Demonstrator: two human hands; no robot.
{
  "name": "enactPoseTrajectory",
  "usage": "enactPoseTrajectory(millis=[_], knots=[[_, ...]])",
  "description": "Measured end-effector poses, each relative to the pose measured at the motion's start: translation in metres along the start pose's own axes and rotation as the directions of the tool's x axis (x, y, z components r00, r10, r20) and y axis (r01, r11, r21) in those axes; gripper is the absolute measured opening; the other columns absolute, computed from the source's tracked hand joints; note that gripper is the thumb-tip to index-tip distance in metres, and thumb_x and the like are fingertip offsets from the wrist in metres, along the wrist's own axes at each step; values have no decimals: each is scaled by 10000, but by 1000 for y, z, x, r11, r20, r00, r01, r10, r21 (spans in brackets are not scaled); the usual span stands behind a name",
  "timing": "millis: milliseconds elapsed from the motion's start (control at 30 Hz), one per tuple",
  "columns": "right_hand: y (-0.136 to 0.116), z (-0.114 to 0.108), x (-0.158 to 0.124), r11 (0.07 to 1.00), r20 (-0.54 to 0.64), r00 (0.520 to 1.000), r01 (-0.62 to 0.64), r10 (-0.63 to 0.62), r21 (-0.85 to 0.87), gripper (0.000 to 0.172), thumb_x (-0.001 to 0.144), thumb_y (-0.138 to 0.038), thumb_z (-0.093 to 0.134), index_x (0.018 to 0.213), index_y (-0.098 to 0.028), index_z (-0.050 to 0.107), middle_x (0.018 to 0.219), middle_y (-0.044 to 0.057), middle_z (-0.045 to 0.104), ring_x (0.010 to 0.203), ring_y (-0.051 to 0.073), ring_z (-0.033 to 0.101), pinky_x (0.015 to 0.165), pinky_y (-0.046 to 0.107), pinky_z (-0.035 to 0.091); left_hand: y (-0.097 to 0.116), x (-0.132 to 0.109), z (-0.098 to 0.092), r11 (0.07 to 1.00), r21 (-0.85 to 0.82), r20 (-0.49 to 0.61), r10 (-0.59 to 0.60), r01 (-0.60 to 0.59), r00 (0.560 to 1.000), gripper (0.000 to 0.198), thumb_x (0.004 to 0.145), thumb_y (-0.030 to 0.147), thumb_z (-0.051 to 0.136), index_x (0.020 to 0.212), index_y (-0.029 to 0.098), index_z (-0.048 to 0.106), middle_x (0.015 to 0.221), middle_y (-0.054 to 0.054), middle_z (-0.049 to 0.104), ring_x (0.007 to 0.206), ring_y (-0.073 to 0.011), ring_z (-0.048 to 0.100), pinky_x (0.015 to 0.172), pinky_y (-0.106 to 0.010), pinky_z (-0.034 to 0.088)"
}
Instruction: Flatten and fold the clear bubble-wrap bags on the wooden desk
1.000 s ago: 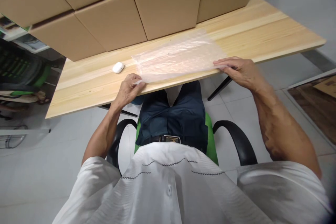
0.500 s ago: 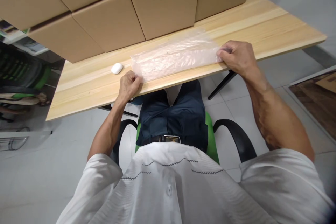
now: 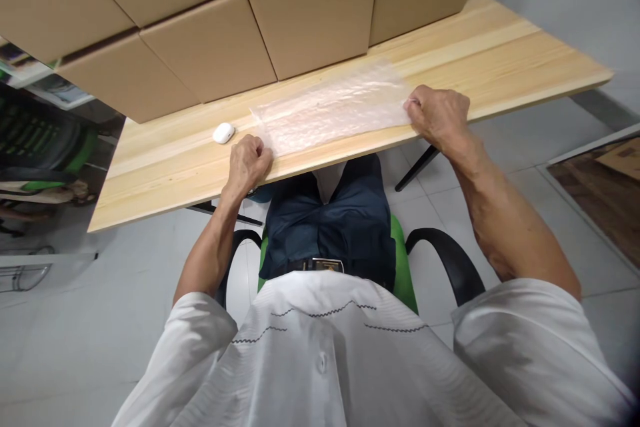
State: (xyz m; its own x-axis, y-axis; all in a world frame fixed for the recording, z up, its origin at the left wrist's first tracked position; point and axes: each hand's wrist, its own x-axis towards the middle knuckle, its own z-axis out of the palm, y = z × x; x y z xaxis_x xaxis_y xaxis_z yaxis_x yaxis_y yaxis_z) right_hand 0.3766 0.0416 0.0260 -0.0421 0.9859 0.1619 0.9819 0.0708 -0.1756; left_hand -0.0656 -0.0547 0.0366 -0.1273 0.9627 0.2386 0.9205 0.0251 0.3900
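Note:
A clear, crinkled sheet of bubble wrap point(image 3: 335, 110) lies stretched out flat on the wooden table point(image 3: 500, 60) in front of me. My left hand point(image 3: 249, 161) is closed at its near left corner, fingers curled and thumb pressed in. At the sheet's right end, my right hand point(image 3: 439, 113) grips the edge in a fist with the thumb on top. A small white rounded case point(image 3: 223, 133) lies on the table just beyond my left hand, apart from it.
Stacked cardboard boxes point(image 3: 315, 20) stand along the table's far side. Below the near edge are my legs and a green chair point(image 3: 404, 267) with black armrests. Another green and black chair point(image 3: 60, 140) stands at the left, with part of a person near it, blurred.
My right hand has shifted slightly left and toward me, its fingers now curled tighter over the sheet's end. My left hand has stayed nearly in place.

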Motion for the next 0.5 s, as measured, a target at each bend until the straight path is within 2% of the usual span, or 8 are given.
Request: enactPoseTrajectory(millis=[133,233,333,433,500], knots=[[4,5,5,1000,-26,999,25,-25,14,486,1197,-367,512,1471,-216,884,1258,222,925,1149,403,793,958,488,517,-2,0,0,1000,6,-14,-9,9,1000,331,969,207,722,770,289,470,884,-20,592,846,-234,564,924,-422,526],[3,6,6,1000,-30,999,13,-13,2,507,1182,-348,508,1479,-182,883,1287,226,931,1170,410,819,973,494,555,-10,-1,2,1000,-2,-36,-26,26,999,263,980,255,736,808,286,538,908,-25,631,878,-245,610,956,-435,568],[-1,4,5,1000,-25,1000,3,-2,18,514,1174,-326,512,1489,-152,879,1326,241,931,1202,418,829,1006,506,583,-22,-5,3,998,-49,-143,-40,33,989,75,1019,325,740,1041,266,699,1029,-56,722,985,-280,700,1033,-476,631],[-3,2,4,999,-9,1000,-4,4,46,522,1179,-328,515,1510,-148,876,1355,257,923,1248,444,827,1059,548,601,-25,-13,5,995,-39,-315,74,-91,946,457,1071,434,756,1463,201,727,1397,-185,771,1357,-378,754,1281,-586,609],[-3,2,4,998,-1,1000,-11,11,62,529,1180,-336,520,1530,-148,868,1372,270,912,1282,468,820,1093,582,603,-14,-18,9,976,18,-307,211,-216,928,680,1112,548,747,1675,177,663,1655,-267,706,1649,-463,654,1467,-675,466]])
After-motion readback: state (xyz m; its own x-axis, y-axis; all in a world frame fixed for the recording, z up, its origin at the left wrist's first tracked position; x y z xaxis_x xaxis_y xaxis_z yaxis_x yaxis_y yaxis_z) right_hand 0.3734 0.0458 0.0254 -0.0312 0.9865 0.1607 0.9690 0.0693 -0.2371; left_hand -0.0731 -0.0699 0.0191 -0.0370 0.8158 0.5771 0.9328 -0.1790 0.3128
